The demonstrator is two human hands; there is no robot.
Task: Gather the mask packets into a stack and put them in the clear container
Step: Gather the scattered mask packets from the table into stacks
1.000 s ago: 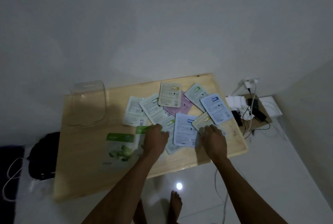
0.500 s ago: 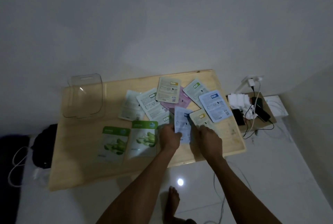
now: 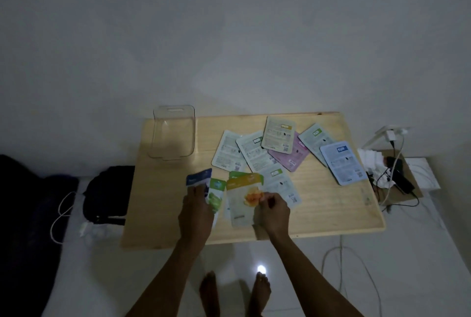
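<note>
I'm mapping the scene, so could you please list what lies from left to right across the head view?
Black bag → clear container → left hand holding packets → right hand on the yellow packet → blue-backed packet → cables and chargers.

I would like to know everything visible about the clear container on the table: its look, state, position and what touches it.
The clear container is a see-through bin, plastic by its look, with rounded corners and a slot handle cut near the top of its far wall. It stands upright and empty at the far left of the wooden table, close to the wall. No mask packet lies in it or against it, and neither hand touches it; only the table does.
</note>
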